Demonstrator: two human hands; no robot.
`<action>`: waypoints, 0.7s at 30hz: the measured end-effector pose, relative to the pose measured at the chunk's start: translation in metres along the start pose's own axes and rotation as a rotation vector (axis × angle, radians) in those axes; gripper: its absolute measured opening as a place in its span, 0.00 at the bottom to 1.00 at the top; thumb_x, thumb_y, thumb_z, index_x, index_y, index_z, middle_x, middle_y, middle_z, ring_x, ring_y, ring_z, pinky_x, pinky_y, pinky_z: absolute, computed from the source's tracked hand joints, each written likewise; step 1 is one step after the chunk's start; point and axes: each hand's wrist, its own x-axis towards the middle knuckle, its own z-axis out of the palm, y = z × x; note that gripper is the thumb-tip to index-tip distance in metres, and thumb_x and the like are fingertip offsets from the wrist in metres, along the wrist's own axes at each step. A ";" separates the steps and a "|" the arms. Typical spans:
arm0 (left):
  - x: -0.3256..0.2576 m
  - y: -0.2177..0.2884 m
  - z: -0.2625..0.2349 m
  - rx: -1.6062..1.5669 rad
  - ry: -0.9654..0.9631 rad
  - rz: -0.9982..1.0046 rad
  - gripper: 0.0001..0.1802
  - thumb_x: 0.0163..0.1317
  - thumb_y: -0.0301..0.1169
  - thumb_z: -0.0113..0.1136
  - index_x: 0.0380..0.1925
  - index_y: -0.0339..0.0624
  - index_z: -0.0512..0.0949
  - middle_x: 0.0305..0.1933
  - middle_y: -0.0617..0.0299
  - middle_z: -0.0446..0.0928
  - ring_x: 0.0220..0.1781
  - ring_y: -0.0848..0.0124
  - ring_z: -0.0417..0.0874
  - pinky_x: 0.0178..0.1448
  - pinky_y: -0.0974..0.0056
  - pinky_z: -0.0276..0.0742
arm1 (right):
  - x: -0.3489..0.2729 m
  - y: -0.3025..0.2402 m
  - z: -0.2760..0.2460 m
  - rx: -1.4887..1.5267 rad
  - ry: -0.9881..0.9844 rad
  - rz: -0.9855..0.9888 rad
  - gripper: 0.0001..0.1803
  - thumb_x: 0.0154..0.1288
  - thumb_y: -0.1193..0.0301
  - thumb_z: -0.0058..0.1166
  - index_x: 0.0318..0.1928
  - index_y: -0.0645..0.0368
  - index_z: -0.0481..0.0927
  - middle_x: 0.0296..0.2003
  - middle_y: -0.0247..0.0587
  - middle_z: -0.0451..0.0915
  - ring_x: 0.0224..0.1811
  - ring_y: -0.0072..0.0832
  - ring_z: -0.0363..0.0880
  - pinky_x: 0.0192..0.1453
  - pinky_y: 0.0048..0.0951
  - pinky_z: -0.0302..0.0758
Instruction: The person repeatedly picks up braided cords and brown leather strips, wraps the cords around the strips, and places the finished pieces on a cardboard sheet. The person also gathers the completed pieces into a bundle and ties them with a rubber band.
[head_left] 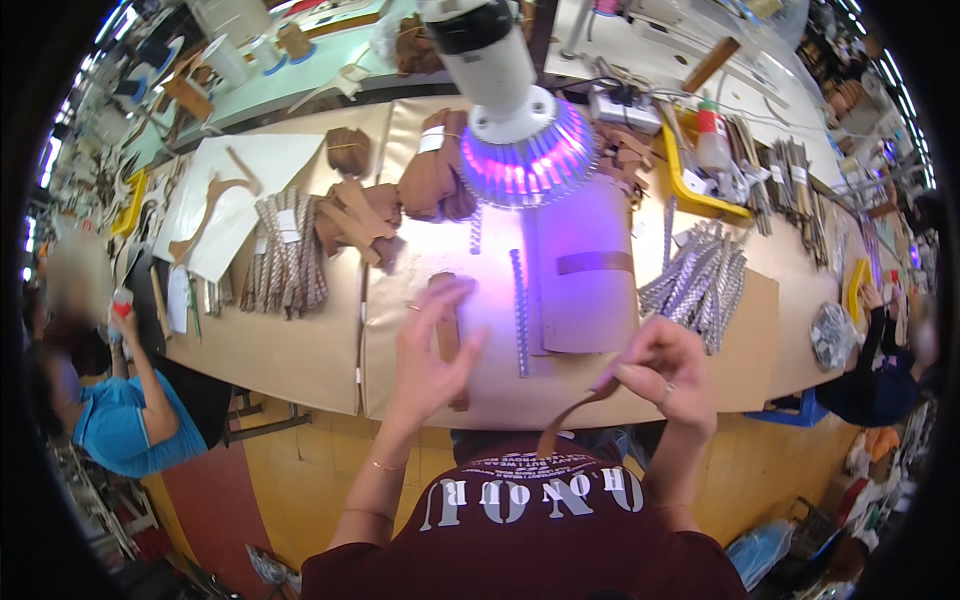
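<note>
My right hand pinches one end of a narrow brown leather-like strip between thumb and fingers. The strip's other end hangs curved in front of my shirt. My left hand, slightly blurred, is open with fingers apart over another brown strip lying on the table; whether it touches that strip I cannot tell. Between my hands lies a narrow silver woven strip. Just right of it rests a tan board, with a short brown strip lying across it.
A lamp glowing purple hangs over the table's middle. Silver woven strips are heaped at right, near a yellow tray. Brown bundles and patterned strips lie at left. People sit at both sides, including one in a blue shirt.
</note>
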 end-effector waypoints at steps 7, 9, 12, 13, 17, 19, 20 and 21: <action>0.008 0.048 0.032 -0.488 -0.458 -0.194 0.13 0.60 0.23 0.67 0.45 0.37 0.81 0.52 0.59 0.76 0.47 0.74 0.79 0.49 0.67 0.77 | 0.008 0.043 0.004 0.023 0.031 0.044 0.18 0.72 0.72 0.56 0.58 0.61 0.69 0.38 0.31 0.79 0.40 0.12 0.76 0.44 0.19 0.72; 0.010 0.047 0.038 -0.473 -0.352 -0.148 0.12 0.60 0.23 0.67 0.45 0.37 0.81 0.48 0.59 0.77 0.43 0.75 0.78 0.46 0.68 0.76 | 0.007 0.050 0.009 0.000 0.085 -0.054 0.25 0.72 0.70 0.56 0.64 0.60 0.65 0.39 0.31 0.79 0.40 0.14 0.76 0.45 0.20 0.73; 0.006 0.051 0.051 -0.630 -0.183 -0.213 0.12 0.62 0.24 0.66 0.45 0.36 0.79 0.37 0.60 0.79 0.35 0.78 0.78 0.38 0.71 0.74 | 0.008 0.058 0.022 -0.212 0.089 -0.151 0.29 0.71 0.71 0.56 0.69 0.59 0.62 0.40 0.33 0.79 0.39 0.17 0.78 0.46 0.23 0.74; 0.004 0.053 0.054 -0.807 -0.163 -0.351 0.11 0.63 0.24 0.65 0.44 0.36 0.79 0.36 0.60 0.80 0.34 0.78 0.78 0.36 0.72 0.73 | 0.007 0.056 0.021 -0.306 0.050 -0.131 0.30 0.71 0.71 0.57 0.69 0.59 0.62 0.41 0.33 0.80 0.39 0.18 0.78 0.46 0.23 0.74; 0.004 0.044 0.065 -0.942 -0.001 -0.409 0.07 0.67 0.25 0.62 0.41 0.34 0.77 0.32 0.59 0.81 0.29 0.78 0.79 0.32 0.75 0.74 | -0.002 0.033 -0.003 -0.138 0.156 0.049 0.28 0.68 0.75 0.59 0.66 0.62 0.66 0.39 0.38 0.83 0.37 0.20 0.80 0.41 0.24 0.76; 0.007 0.031 0.068 -1.015 -0.009 -0.526 0.08 0.67 0.27 0.63 0.40 0.34 0.77 0.33 0.58 0.81 0.30 0.77 0.81 0.33 0.74 0.76 | 0.002 0.017 -0.028 -0.401 0.214 0.000 0.20 0.69 0.76 0.57 0.60 0.64 0.71 0.38 0.38 0.83 0.35 0.19 0.80 0.41 0.23 0.77; 0.008 0.024 0.070 -1.074 -0.007 -0.570 0.08 0.67 0.28 0.63 0.39 0.34 0.77 0.34 0.57 0.82 0.31 0.77 0.81 0.33 0.74 0.77 | 0.006 0.010 -0.040 -0.531 0.234 -0.034 0.17 0.69 0.76 0.56 0.57 0.65 0.74 0.38 0.39 0.84 0.34 0.19 0.80 0.41 0.22 0.77; 0.009 0.018 0.074 -1.073 -0.021 -0.610 0.08 0.67 0.28 0.63 0.39 0.34 0.77 0.33 0.57 0.82 0.31 0.77 0.82 0.33 0.73 0.78 | 0.014 0.006 -0.049 -0.565 0.221 0.029 0.14 0.69 0.75 0.57 0.53 0.65 0.76 0.37 0.38 0.84 0.35 0.19 0.80 0.41 0.22 0.77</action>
